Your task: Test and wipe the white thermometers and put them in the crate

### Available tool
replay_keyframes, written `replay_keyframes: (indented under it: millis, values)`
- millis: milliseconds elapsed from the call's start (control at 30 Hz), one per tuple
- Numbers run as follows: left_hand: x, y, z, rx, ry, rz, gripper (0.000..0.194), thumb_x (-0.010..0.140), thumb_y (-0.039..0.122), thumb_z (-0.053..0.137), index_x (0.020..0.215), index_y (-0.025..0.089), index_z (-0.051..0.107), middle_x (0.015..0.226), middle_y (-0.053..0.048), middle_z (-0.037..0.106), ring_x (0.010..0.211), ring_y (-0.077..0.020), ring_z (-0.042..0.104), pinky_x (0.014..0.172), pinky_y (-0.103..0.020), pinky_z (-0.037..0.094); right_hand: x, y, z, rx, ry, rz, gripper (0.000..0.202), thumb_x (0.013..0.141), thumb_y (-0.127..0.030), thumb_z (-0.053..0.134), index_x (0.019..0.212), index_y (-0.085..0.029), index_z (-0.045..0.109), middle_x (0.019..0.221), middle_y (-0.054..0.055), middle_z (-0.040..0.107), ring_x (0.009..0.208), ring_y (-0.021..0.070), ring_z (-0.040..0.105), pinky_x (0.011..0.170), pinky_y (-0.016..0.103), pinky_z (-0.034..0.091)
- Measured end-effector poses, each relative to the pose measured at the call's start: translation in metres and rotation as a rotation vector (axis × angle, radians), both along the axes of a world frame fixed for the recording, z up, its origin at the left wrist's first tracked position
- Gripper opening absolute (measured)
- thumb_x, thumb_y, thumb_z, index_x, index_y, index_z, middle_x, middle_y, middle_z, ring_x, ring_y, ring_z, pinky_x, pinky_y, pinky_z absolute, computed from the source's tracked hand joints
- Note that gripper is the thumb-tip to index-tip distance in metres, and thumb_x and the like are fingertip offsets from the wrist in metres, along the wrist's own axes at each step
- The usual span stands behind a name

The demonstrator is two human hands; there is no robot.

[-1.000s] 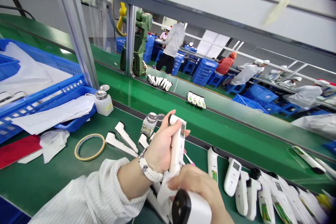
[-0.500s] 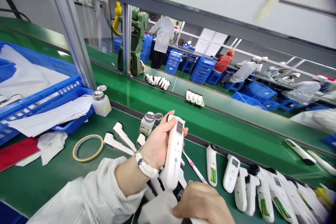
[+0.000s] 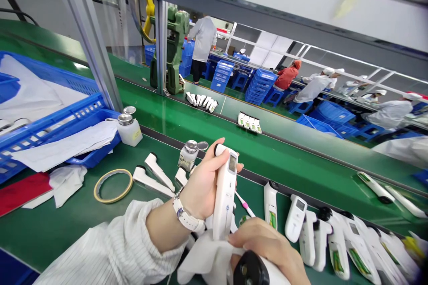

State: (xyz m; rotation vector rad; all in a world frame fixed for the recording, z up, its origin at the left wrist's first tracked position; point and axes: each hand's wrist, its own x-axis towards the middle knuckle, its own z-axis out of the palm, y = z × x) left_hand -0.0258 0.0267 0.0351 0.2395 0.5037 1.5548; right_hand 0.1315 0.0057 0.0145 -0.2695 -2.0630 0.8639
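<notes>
My left hand (image 3: 202,182), with a white watch at the wrist, grips a white infrared thermometer (image 3: 226,196) upright, its small display facing me. At its lower end, my right hand (image 3: 267,245) is closed on a white cloth (image 3: 203,258) that touches the thermometer. Just under the right hand shows a second thermometer with a black round head (image 3: 251,270); whether the fingers hold it too is unclear. Partly hidden behind the hands lie more white thermometers and a pink-and-white stick (image 3: 245,205).
Thermometers, some with open battery bays, line the right side (image 3: 339,249). Two others (image 3: 152,180) lie left, near a tape roll (image 3: 113,186) and metal-topped bottles (image 3: 130,131). Blue baskets (image 3: 50,120) hold papers. A green conveyor (image 3: 160,116) runs beyond; co-workers (image 3: 203,38) are in the background.
My right hand has risen with the cloth to the lower end of the thermometer. The black-headed thermometer beneath it has come further into view. The left hand's thermometer has turned slightly.
</notes>
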Motion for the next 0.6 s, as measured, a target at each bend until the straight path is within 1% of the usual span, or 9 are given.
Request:
replay_keyframes:
  millis: [100, 200, 300, 367, 433, 500, 567, 600]
  values:
    - [0.002, -0.007, 0.005, -0.008, 0.053, 0.023, 0.041, 0.084, 0.026, 0.055, 0.122, 0.036, 0.043, 0.092, -0.001, 0.055, 0.075, -0.0118, 0.060, 0.056, -0.019, 0.044, -0.003, 0.000, 0.001, -0.009, -0.052, 0.023, 0.016, 0.087, -0.015, 0.053, 0.102, -0.020, 0.054, 0.086, 0.009, 0.066, 0.076, 0.0220, 0.063, 0.065, 0.037, 0.051]
    - [0.004, -0.014, 0.008, -0.013, 0.103, 0.018, 0.041, 0.084, 0.028, 0.056, 0.122, 0.038, 0.044, 0.090, -0.001, 0.057, 0.076, -0.0114, 0.059, 0.056, -0.018, 0.043, -0.006, -0.004, 0.000, -0.013, -0.028, -0.042, 0.014, 0.086, -0.016, 0.054, 0.099, -0.020, 0.055, 0.085, 0.008, 0.067, 0.075, 0.0219, 0.063, 0.067, 0.039, 0.051]
    - [0.005, -0.019, 0.010, 0.001, 0.109, -0.035, 0.043, 0.083, 0.031, 0.057, 0.123, 0.040, 0.043, 0.082, 0.000, 0.058, 0.071, -0.0109, 0.058, 0.053, -0.018, 0.041, -0.011, -0.008, -0.005, 0.047, 0.071, -0.131, 0.007, 0.086, -0.016, 0.053, 0.091, -0.020, 0.057, 0.074, 0.007, 0.067, 0.063, 0.0197, 0.061, 0.056, 0.034, 0.050]
    - [0.006, -0.021, 0.011, 0.000, 0.094, -0.063, 0.044, 0.082, 0.030, 0.058, 0.122, 0.040, 0.044, 0.078, 0.001, 0.056, 0.065, -0.0092, 0.057, 0.050, -0.017, 0.039, -0.014, -0.009, -0.008, 0.099, 0.097, -0.131, 0.003, 0.086, -0.019, 0.054, 0.085, -0.019, 0.057, 0.067, 0.005, 0.067, 0.055, 0.0178, 0.059, 0.048, 0.031, 0.047]
    - [0.008, -0.022, 0.012, -0.018, 0.075, -0.076, 0.042, 0.082, 0.027, 0.059, 0.121, 0.038, 0.046, 0.079, 0.002, 0.055, 0.060, -0.0068, 0.055, 0.051, -0.017, 0.039, -0.016, -0.008, -0.008, 0.126, 0.109, -0.129, 0.001, 0.084, -0.019, 0.058, 0.083, -0.019, 0.058, 0.064, 0.004, 0.068, 0.051, 0.0165, 0.058, 0.046, 0.030, 0.047]
    - [0.009, -0.022, 0.012, -0.040, 0.064, -0.093, 0.041, 0.082, 0.024, 0.059, 0.119, 0.035, 0.048, 0.081, 0.002, 0.055, 0.056, -0.0049, 0.054, 0.053, -0.017, 0.041, -0.016, -0.006, -0.005, 0.136, 0.112, -0.134, 0.005, 0.082, -0.018, 0.061, 0.087, -0.020, 0.058, 0.067, 0.003, 0.069, 0.053, 0.0164, 0.061, 0.050, 0.030, 0.050]
    - [0.011, -0.021, 0.013, -0.059, 0.060, -0.090, 0.041, 0.081, 0.023, 0.059, 0.119, 0.033, 0.048, 0.083, 0.002, 0.056, 0.056, -0.0051, 0.055, 0.055, -0.018, 0.042, -0.015, -0.005, 0.001, 0.135, 0.020, -0.113, 0.007, 0.081, -0.017, 0.063, 0.085, -0.022, 0.058, 0.069, 0.001, 0.071, 0.055, 0.0161, 0.064, 0.053, 0.029, 0.053]
    - [0.011, -0.020, 0.012, -0.064, 0.057, -0.091, 0.041, 0.081, 0.022, 0.059, 0.119, 0.033, 0.048, 0.083, 0.002, 0.056, 0.057, -0.0057, 0.056, 0.055, -0.018, 0.042, -0.014, -0.005, 0.004, 0.147, -0.054, -0.071, 0.006, 0.082, -0.019, 0.062, 0.083, -0.022, 0.058, 0.069, 0.000, 0.072, 0.055, 0.0156, 0.065, 0.055, 0.028, 0.053]
